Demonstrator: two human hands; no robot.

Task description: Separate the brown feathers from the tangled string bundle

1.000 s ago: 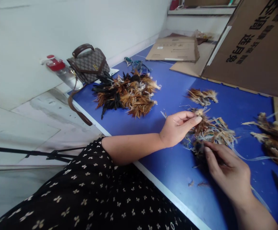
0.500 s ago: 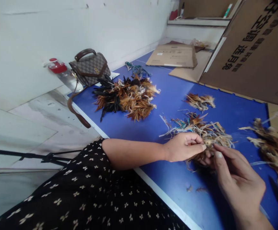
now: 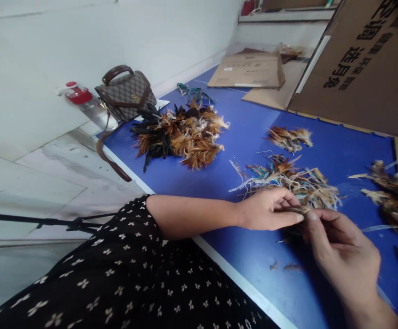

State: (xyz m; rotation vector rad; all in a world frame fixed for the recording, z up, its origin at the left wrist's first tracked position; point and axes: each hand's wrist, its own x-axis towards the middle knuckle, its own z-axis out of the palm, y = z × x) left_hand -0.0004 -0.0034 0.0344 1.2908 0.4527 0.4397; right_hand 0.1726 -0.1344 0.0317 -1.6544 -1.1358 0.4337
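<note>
Fingertips (image 3: 299, 218) of your left hand (image 3: 267, 211) and right hand (image 3: 345, 258) pinch one feather tuft (image 3: 290, 209) just above the blue table (image 3: 254, 132). One loose feather pile (image 3: 181, 135) lies apart, seemingly done. The stringy heap (image 3: 295, 180) and another heap (image 3: 394, 201) likely remain.

The left hand (image 3: 271, 211) and right hand (image 3: 345, 256) were fingertip to fingertip, both pinched closed, the left forearm (image 3: 192, 215) stretched straight.

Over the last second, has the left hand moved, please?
Yes. The left hand, pinching a feather, has drawn back from the small feather bunch towards the table edge.
</note>
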